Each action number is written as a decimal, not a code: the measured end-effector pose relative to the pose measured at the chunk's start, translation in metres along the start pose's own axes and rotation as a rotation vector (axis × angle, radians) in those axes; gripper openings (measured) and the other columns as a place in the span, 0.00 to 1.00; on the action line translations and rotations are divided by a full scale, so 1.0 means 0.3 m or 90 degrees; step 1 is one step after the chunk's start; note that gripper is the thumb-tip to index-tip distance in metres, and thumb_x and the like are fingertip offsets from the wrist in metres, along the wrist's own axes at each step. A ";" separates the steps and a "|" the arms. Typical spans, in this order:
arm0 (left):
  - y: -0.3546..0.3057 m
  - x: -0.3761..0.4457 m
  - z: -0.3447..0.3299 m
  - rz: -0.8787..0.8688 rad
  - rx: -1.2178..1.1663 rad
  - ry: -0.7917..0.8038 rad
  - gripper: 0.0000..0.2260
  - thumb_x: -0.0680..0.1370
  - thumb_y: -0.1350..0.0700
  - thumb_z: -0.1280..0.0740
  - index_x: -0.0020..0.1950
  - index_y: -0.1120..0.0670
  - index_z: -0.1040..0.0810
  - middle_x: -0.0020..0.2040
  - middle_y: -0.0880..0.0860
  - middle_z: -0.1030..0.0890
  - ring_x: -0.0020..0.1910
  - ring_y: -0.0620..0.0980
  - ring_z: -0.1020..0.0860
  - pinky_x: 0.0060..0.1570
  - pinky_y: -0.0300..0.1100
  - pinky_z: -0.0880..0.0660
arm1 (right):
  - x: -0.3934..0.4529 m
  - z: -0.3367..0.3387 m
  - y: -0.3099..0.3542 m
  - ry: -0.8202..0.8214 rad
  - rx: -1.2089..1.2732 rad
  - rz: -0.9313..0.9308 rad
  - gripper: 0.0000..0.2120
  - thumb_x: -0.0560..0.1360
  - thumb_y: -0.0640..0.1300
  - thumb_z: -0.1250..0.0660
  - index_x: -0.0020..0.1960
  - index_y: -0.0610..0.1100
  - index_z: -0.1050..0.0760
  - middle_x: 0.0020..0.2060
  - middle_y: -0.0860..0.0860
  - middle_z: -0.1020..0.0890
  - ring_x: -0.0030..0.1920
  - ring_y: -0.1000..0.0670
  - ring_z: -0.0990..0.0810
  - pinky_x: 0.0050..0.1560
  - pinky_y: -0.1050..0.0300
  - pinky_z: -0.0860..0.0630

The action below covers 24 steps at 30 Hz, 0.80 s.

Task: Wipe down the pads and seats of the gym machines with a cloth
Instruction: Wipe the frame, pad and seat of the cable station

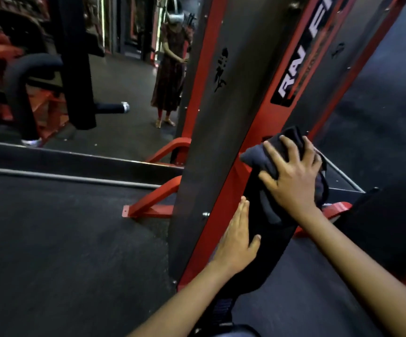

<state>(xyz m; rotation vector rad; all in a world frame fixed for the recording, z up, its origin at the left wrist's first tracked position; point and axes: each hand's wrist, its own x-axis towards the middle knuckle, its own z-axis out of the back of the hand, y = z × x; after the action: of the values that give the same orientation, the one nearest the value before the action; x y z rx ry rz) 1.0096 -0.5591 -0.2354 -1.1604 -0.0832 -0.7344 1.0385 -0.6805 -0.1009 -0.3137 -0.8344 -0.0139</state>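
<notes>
A long black pad [265, 242] runs up beside the red machine frame [253, 132] at centre right. My right hand [292, 176] lies with spread fingers on a dark cloth [260, 156], pressing it onto the pad's upper end. My left hand [238, 239] rests flat against the pad's left edge lower down, fingers straight and thumb on the pad's face. Part of the cloth hangs under my right palm and is hidden.
A grey shroud panel [211, 113] stands left of the red frame. A mirror [124, 81] behind shows a standing person and black padded machine arms. Dark rubber floor [63, 227] spreads to the left; another black pad [396, 222] sits at right.
</notes>
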 end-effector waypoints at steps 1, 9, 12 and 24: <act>0.002 -0.004 -0.007 0.008 0.001 0.013 0.36 0.78 0.59 0.37 0.77 0.59 0.59 0.77 0.50 0.60 0.76 0.44 0.60 0.74 0.35 0.58 | -0.021 -0.008 0.003 0.001 -0.046 0.080 0.28 0.68 0.59 0.39 0.65 0.50 0.25 0.65 0.43 0.26 0.68 0.35 0.38 0.59 0.36 0.37; 0.067 -0.094 -0.047 0.150 0.000 0.132 0.40 0.78 0.55 0.36 0.77 0.57 0.64 0.77 0.49 0.63 0.76 0.45 0.60 0.76 0.44 0.54 | -0.095 -0.055 0.086 0.014 -0.160 0.127 0.29 0.66 0.57 0.31 0.64 0.47 0.25 0.68 0.43 0.29 0.70 0.34 0.42 0.61 0.35 0.40; 0.103 -0.136 -0.064 0.165 0.011 0.163 0.41 0.78 0.56 0.35 0.77 0.57 0.64 0.78 0.50 0.63 0.77 0.45 0.60 0.76 0.47 0.53 | -0.117 -0.061 0.078 0.014 -0.197 0.233 0.30 0.61 0.55 0.24 0.61 0.45 0.22 0.66 0.43 0.26 0.70 0.35 0.41 0.62 0.34 0.41; 0.156 -0.225 -0.156 0.286 0.041 0.218 0.44 0.77 0.53 0.34 0.76 0.57 0.67 0.77 0.50 0.66 0.77 0.48 0.59 0.75 0.50 0.52 | -0.244 -0.148 0.128 0.002 -0.200 0.216 0.27 0.64 0.52 0.25 0.60 0.43 0.22 0.63 0.43 0.24 0.70 0.37 0.38 0.63 0.34 0.43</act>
<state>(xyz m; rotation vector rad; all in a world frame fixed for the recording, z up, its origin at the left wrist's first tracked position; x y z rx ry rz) 0.9700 -0.5572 -0.3213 -0.9323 0.4260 -0.5151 1.0265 -0.6642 -0.1925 -0.7486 -0.7670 0.1731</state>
